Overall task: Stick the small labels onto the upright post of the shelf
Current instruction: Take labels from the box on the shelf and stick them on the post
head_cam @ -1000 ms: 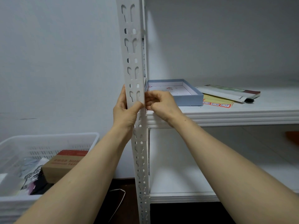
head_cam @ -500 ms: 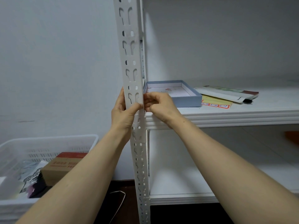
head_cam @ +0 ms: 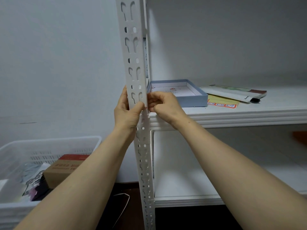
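Note:
The white slotted upright post [head_cam: 132, 52] of the shelf runs down the middle of the view. My left hand [head_cam: 127, 112] grips it from the left, thumb across its front face and fingers behind it. My right hand [head_cam: 164, 105] is at the post's right edge with curled fingers, pinching a small label [head_cam: 145, 107] against the post beside my left thumb. Only a sliver of red edge of that label shows. A yellow sheet of red-bordered labels [head_cam: 221, 103] lies on the upper shelf board [head_cam: 249, 113].
On the shelf board sit a shallow blue box [head_cam: 187, 98] and a white pouch [head_cam: 232, 93]. A white plastic basket [head_cam: 49, 146] with a cardboard box [head_cam: 64, 168] stands at the lower left. The lower shelf board [head_cam: 182, 199] is below.
Both hands stay at the same spot on the post; my right fingers have shifted only slightly at its edge. The view moved a little.

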Demonstrator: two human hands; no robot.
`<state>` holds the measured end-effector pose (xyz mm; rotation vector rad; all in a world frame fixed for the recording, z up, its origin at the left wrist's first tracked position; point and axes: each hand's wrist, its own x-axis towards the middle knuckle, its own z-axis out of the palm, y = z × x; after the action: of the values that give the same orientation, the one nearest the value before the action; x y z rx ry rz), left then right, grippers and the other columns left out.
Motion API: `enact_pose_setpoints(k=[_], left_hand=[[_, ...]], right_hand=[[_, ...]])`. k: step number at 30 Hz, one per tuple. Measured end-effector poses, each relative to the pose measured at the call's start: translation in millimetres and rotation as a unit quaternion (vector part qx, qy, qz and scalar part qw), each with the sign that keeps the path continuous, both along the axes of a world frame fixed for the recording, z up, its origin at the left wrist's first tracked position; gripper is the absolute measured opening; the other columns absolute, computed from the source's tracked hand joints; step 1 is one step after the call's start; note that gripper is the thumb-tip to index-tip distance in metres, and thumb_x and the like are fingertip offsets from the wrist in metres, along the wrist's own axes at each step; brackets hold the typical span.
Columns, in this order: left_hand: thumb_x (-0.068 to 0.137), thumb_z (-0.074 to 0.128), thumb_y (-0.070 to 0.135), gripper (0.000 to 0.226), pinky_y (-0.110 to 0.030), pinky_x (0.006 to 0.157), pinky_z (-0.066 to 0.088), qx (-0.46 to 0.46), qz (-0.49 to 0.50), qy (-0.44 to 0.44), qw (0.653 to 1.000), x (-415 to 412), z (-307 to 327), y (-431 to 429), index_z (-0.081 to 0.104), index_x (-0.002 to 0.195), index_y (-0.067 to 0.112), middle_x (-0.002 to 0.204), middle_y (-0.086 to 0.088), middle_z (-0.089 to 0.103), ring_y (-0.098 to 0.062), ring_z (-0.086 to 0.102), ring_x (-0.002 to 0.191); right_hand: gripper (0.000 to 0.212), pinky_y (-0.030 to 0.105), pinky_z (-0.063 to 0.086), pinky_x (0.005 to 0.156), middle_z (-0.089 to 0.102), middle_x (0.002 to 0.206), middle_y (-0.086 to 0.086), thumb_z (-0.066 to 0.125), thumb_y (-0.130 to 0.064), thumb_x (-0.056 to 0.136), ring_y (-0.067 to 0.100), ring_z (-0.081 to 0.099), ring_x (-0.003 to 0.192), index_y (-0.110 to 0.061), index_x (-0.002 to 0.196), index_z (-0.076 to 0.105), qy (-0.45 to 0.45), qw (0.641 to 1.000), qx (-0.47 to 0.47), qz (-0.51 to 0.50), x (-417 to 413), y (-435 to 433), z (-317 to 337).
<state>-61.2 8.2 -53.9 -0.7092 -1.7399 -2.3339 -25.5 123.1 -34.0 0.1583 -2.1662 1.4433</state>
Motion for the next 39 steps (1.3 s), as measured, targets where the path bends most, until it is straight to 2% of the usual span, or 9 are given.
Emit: enact_pose_setpoints(k=[3, 5, 9, 13, 19, 24, 30, 34, 39], left_hand=[[0.069, 0.059, -0.004, 0.07, -0.047, 0.094, 0.052, -0.003, -0.039, 0.003, 0.999, 0.7, -1.4, -4.3, 0.05, 0.135, 0.017, 0.111, -0.01, 0.068, -0.025, 0.065, 0.101], [0.068, 0.061, -0.002, 0.073, -0.043, 0.094, 0.052, -0.002, -0.033, 0.004, 0.999, 2.0, -1.5, -3.7, 0.047, 0.138, 0.016, 0.117, -0.013, 0.066, -0.025, 0.065, 0.105], [0.075, 0.061, -0.01, 0.069, -0.036, 0.091, 0.054, 0.0, -0.004, 0.008, 1.0, 2.4, -2.2, 0.4, 0.047, 0.138, 0.016, 0.117, -0.011, 0.067, -0.018, 0.066, 0.1], [0.074, 0.06, -0.008, 0.068, -0.03, 0.086, 0.056, -0.013, 0.021, 0.021, 0.999, 3.9, -2.3, 1.4, 0.049, 0.136, 0.018, 0.113, -0.008, 0.068, -0.013, 0.066, 0.094], [0.071, 0.058, -0.005, 0.063, -0.035, 0.08, 0.058, -0.027, 0.035, 0.034, 0.998, 7.0, -0.5, 1.5, 0.053, 0.13, 0.017, 0.101, -0.005, 0.068, -0.011, 0.064, 0.083], [0.072, 0.057, -0.004, 0.066, -0.041, 0.085, 0.057, -0.032, 0.034, 0.031, 0.998, 8.4, 0.0, 0.4, 0.051, 0.133, 0.018, 0.109, -0.01, 0.067, -0.013, 0.064, 0.086], [0.076, 0.057, -0.011, 0.069, -0.039, 0.089, 0.056, -0.03, 0.019, 0.026, 0.999, 6.0, -1.1, -0.8, 0.047, 0.137, 0.017, 0.116, -0.012, 0.066, -0.017, 0.066, 0.096], [0.074, 0.063, -0.009, 0.074, -0.033, 0.088, 0.056, -0.039, -0.023, 0.023, 0.999, 2.8, -2.2, -6.9, 0.043, 0.141, 0.016, 0.12, -0.012, 0.065, -0.02, 0.066, 0.105], [0.076, 0.061, -0.011, 0.069, -0.023, 0.08, 0.056, -0.022, 0.014, 0.028, 0.999, 6.7, -1.0, -0.6, 0.047, 0.137, 0.018, 0.116, -0.006, 0.067, -0.012, 0.066, 0.097]], right_hand=[[0.048, 0.041, 0.055, 0.086, 0.068, 0.084, 0.0, 0.044, 0.019, 0.07, 0.023, 0.068, 0.088, -0.01, 0.099, 0.069, -0.002, 1.0, 0.0, -0.001, -1.3, 0.5, -0.7], [0.047, 0.04, 0.055, 0.087, 0.068, 0.084, -0.002, 0.045, 0.018, 0.071, 0.021, 0.067, 0.089, -0.006, 0.103, 0.068, -0.003, 1.0, 0.001, -0.002, -1.5, 1.3, -0.3], [0.047, 0.038, 0.055, 0.088, 0.068, 0.088, 0.001, 0.046, 0.019, 0.071, 0.021, 0.066, 0.09, -0.004, 0.105, 0.068, -0.002, 1.0, 0.005, -0.004, 0.3, 0.5, 0.7], [0.047, 0.037, 0.055, 0.086, 0.069, 0.09, 0.005, 0.045, 0.019, 0.07, 0.023, 0.067, 0.091, -0.004, 0.105, 0.068, 0.0, 1.0, 0.007, -0.002, 0.8, 0.8, 0.4], [0.046, 0.039, 0.056, 0.086, 0.069, 0.089, 0.005, 0.046, 0.018, 0.07, 0.023, 0.068, 0.09, -0.005, 0.103, 0.068, -0.001, 1.0, 0.014, -0.007, -1.0, 1.7, -1.2], [0.046, 0.039, 0.056, 0.086, 0.07, 0.091, 0.005, 0.046, 0.018, 0.071, 0.023, 0.068, 0.091, -0.005, 0.104, 0.068, -0.003, 1.0, 0.019, -0.01, -1.0, 1.9, -0.3], [0.046, 0.041, 0.055, 0.087, 0.069, 0.091, 0.006, 0.046, 0.018, 0.071, 0.024, 0.068, 0.092, -0.005, 0.105, 0.068, -0.006, 1.0, 0.016, -0.011, -1.6, 1.8, -0.6], [0.045, 0.043, 0.055, 0.088, 0.069, 0.09, 0.004, 0.048, 0.017, 0.071, 0.023, 0.068, 0.092, -0.006, 0.105, 0.068, -0.008, 1.0, 0.008, -0.009, -2.9, 1.9, -1.2], [0.047, 0.043, 0.054, 0.088, 0.07, 0.092, 0.006, 0.047, 0.017, 0.069, 0.024, 0.068, 0.093, -0.006, 0.103, 0.068, -0.006, 1.0, 0.012, -0.015, -3.1, 2.0, -1.6]])
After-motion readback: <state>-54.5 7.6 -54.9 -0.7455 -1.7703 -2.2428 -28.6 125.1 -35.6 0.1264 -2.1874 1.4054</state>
